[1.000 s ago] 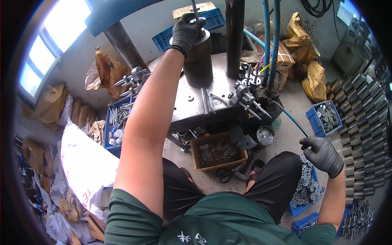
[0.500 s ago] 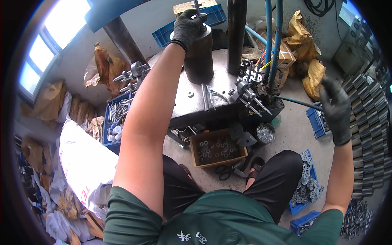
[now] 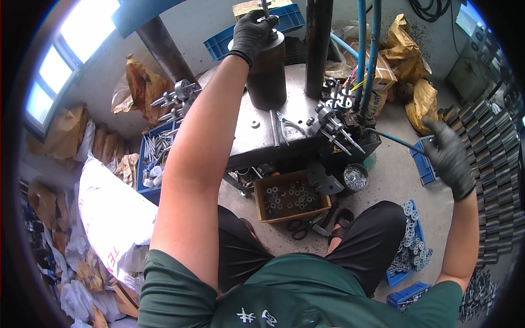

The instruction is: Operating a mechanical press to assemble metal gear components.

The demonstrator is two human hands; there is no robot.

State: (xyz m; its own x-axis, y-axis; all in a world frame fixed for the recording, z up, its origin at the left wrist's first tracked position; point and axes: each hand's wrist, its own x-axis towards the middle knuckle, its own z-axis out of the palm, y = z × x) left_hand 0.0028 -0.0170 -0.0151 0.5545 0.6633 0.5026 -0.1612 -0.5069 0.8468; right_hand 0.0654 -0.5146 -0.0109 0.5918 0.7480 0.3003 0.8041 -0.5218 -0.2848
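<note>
Toward the metal table (image 3: pixel 247 138)'s far edge, our black-gloved left hand (image 3: pixel 249 37) grips a silver shaft (image 3: pixel 265 6); whether our right hand (image 3: pixel 451 158) holds the thin blue rod (image 3: pixel 395 138), we cannot tell.

Near the top centre, the person's gloved left hand (image 3: pixel 251 37) is at the top of a dark cylinder (image 3: pixel 267 82). At the right, the gloved right hand (image 3: pixel 451 159) meets a teal bar (image 3: pixel 395 138). Below centre sits a wooden box (image 3: pixel 296 215).
</note>
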